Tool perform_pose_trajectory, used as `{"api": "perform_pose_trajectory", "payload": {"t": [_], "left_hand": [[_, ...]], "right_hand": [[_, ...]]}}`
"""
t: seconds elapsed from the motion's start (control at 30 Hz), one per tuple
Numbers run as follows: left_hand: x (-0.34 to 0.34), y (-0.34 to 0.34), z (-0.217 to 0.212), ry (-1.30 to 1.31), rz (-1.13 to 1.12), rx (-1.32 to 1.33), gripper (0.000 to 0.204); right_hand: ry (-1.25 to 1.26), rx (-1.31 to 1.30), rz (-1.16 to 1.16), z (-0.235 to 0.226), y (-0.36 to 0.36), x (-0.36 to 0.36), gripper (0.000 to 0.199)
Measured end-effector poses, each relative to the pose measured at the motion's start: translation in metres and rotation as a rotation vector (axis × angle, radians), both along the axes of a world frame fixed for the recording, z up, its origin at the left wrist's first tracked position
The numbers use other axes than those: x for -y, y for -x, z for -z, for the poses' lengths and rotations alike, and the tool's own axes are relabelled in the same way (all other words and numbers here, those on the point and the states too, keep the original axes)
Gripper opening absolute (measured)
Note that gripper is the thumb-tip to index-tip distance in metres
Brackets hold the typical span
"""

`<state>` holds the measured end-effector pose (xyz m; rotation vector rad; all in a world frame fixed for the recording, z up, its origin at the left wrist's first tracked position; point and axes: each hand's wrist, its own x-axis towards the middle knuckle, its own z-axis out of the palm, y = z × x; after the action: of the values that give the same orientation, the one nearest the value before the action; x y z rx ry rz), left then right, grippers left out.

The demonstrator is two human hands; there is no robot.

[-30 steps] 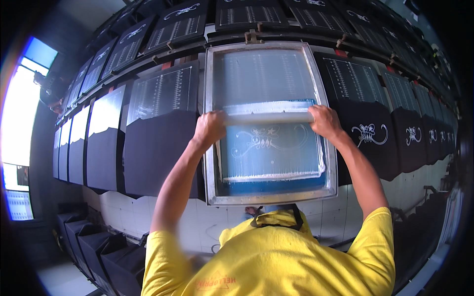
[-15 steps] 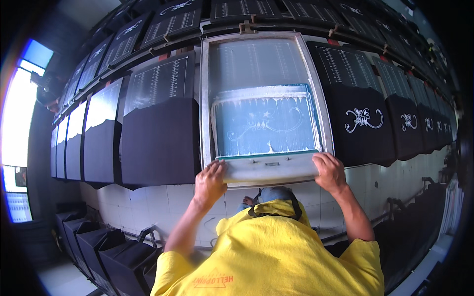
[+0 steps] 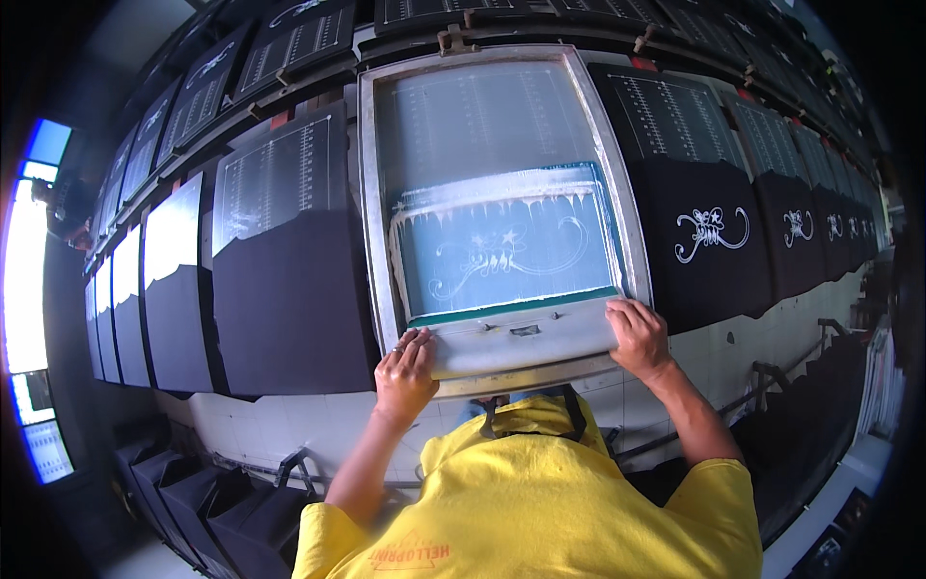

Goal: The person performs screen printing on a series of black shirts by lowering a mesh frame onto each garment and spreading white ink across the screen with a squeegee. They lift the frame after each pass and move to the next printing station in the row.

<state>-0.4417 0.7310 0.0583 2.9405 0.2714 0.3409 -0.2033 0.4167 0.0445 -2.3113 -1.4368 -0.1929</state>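
Rows of boards part-covered in black cloth stand to either side of you above a pale floor. The squeegee is over the near end of the framed screen, its green edge facing the blue mesh; white ink lies farther up. Your left hand and right hand grip its opposite ends, fingers bent over and pinching the bar; your thumbs' placement doesn't show clearly. It looks stiff, fairly light, probably slick wherever inked, so those outer ends seem the surest hold. The stretched mesh is likely more fragile.
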Motion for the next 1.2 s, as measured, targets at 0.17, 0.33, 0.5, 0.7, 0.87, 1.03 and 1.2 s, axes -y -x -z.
{"api": "perform_pose_trajectory", "payload": {"t": [0.17, 0.33, 0.5, 0.7, 0.87, 1.03, 1.2], "left_hand": [[-0.036, -0.046, -0.004, -0.002, 0.018, 0.012, 0.05], [-0.077, -0.093, -0.001, -0.016, 0.022, 0.023, 0.046], [-0.101, -0.135, -0.019, 0.044, -0.027, -0.111, 0.035], [-0.121, -0.169, -0.048, 0.11, -0.126, -0.305, 0.031], [-0.122, -0.177, -0.075, 0.115, -0.16, -0.271, 0.037], [-0.105, -0.168, -0.106, 0.115, -0.176, -0.165, 0.034], [-0.06, -0.109, -0.091, -0.019, -0.04, -0.048, 0.022]], "right_hand": [[-0.015, 0.019, -0.017, 0.001, -0.049, -0.033, 0.027], [-0.018, 0.015, -0.019, 0.003, -0.098, -0.07, 0.027], [0.007, -0.015, -0.021, -0.003, -0.142, -0.099, 0.018], [0.216, -0.142, 0.02, -0.036, -0.172, -0.122, 0.012], [0.184, -0.137, 0.038, -0.074, -0.173, -0.126, 0.01], [0.104, -0.081, 0.059, -0.103, -0.161, -0.106, 0.009], [0.102, 0.013, 0.079, -0.078, -0.103, -0.052, 0.014]]}}
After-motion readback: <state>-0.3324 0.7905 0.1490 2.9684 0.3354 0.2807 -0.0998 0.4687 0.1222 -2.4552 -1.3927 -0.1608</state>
